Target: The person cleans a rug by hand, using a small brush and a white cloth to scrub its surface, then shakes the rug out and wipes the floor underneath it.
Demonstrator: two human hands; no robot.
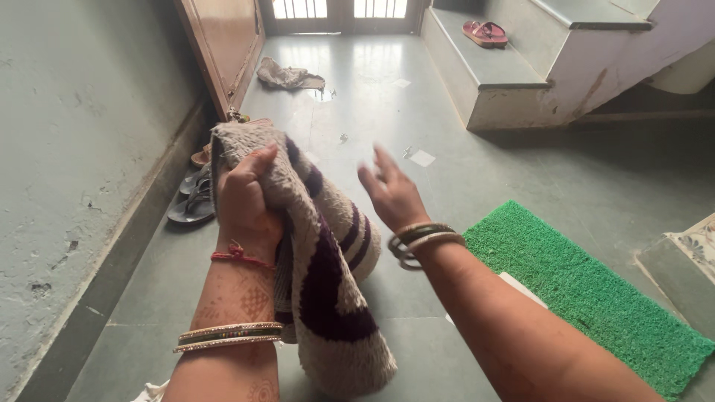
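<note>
One shaggy beige, purple-patterned mat

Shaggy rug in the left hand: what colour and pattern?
Beige shaggy rug with dark purple stripes; head view.

No package, label, sign or screen shows in this view.
</note>
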